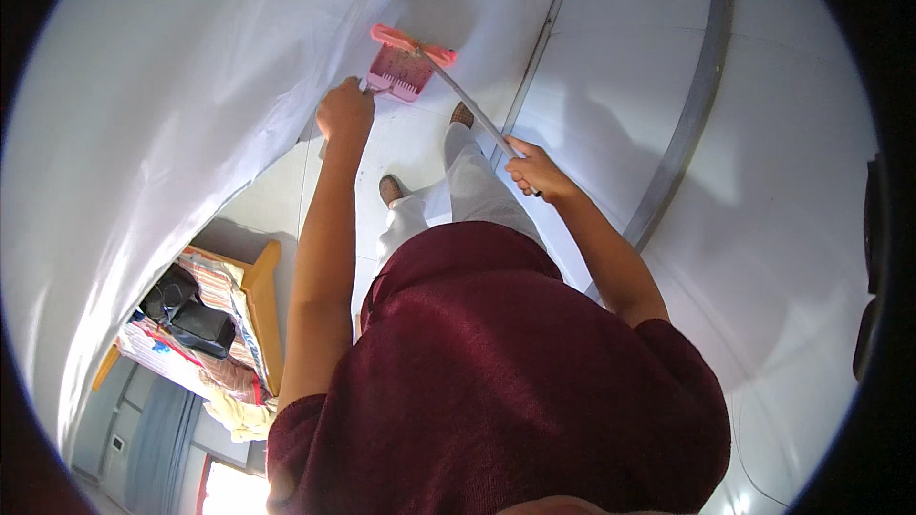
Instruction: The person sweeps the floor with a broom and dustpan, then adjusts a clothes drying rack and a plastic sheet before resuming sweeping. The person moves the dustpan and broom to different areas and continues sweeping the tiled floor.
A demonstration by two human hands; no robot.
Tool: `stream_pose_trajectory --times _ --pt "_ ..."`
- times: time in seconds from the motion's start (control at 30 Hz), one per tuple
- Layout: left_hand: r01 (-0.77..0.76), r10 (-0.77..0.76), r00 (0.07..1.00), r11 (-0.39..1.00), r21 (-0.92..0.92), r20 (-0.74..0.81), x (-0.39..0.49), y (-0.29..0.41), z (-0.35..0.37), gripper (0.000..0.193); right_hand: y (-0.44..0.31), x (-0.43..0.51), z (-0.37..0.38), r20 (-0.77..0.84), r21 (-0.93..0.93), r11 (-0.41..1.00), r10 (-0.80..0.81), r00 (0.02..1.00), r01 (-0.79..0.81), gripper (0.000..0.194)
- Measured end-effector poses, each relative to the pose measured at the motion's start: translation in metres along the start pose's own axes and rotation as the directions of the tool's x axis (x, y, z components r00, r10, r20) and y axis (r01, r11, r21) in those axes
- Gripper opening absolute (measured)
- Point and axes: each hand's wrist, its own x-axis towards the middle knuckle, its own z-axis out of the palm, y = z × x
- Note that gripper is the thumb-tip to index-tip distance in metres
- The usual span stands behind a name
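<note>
My left hand [346, 111] grips the handle of a pink dustpan [402, 70] that rests on the pale tiled floor. White comb teeth line the pan near its handle, and small bits of dirt show inside it. In my right hand [537, 170] is the upper end of a broom's grey stick [469, 101], which slants down and away from me. The broom's pink-orange head [390, 37] lies across the far, open edge of the dustpan, so that edge is hidden.
A white hanging sheet [179, 71] fills the left side, close to my left hand. The wall's grey skirting strip [547, 25] runs along the right. Behind on the left stands a wooden bed [265, 300] with a black bag [204, 325] on it. My brown shoes [391, 190] are on the floor.
</note>
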Motion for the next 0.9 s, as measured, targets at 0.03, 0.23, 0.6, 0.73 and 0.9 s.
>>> stream_pose_trajectory --times 0.03,0.23,0.6,0.73,0.9 --pt "-0.026 0.025 0.999 0.999 -0.022 -0.022 0.002 -0.003 0.000 0.031 0.003 -0.006 0.000 -0.034 -0.025 0.999 -0.020 0.999 0.019 0.069" --pt "-0.001 0.002 1.000 0.995 -0.096 0.005 -0.040 -0.058 0.000 0.033 0.003 0.011 0.002 -0.297 -0.054 0.990 -0.142 0.944 0.132 0.067" --pt "0.099 -0.095 0.995 0.987 -0.125 0.033 -0.175 -0.114 -0.046 0.037 0.009 0.038 0.013 -0.226 -0.245 0.969 -0.086 0.970 0.029 0.070" --pt "0.137 -0.134 0.990 0.988 -0.071 0.049 -0.179 -0.134 -0.019 0.035 0.048 -0.001 0.068 -0.025 -0.258 0.965 0.050 0.998 -0.055 0.074" --pt "0.123 -0.121 0.990 0.992 -0.028 0.071 -0.165 -0.151 0.010 0.031 0.046 -0.031 0.098 0.082 -0.220 0.970 0.127 0.988 -0.106 0.071"
